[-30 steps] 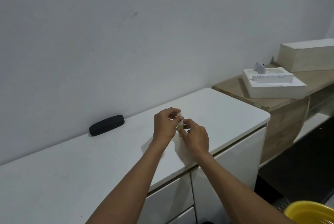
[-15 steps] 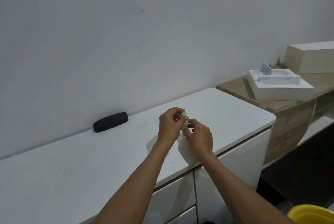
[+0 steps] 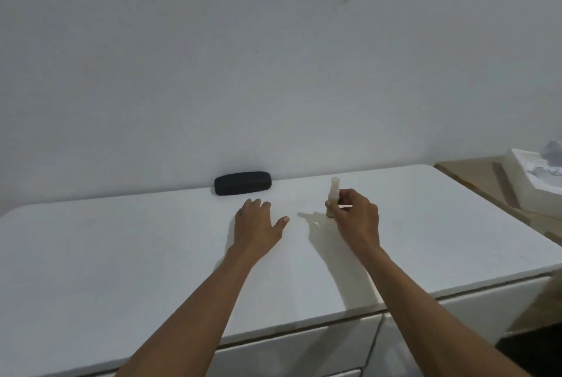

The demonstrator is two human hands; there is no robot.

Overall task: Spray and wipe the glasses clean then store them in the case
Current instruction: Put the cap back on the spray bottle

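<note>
A closed black glasses case (image 3: 242, 183) lies against the wall at the back of the white cabinet top (image 3: 121, 255). My left hand (image 3: 257, 224) hovers open over the cabinet top just in front of the case, holding nothing. A small pale spray bottle (image 3: 333, 195) with a yellowish base stands upright to the right of it. My right hand (image 3: 357, 218) pinches its lower part with the fingertips. No glasses are visible.
A wooden shelf (image 3: 474, 175) adjoins the cabinet on the right, carrying a white foam tray (image 3: 529, 182). White drawer fronts (image 3: 304, 349) run below the cabinet's front edge. The wall stands directly behind.
My left hand has let go of the bottle and moved left toward the case. My right hand still holds the bottle. My head has turned left, so the case sits nearer the centre.
</note>
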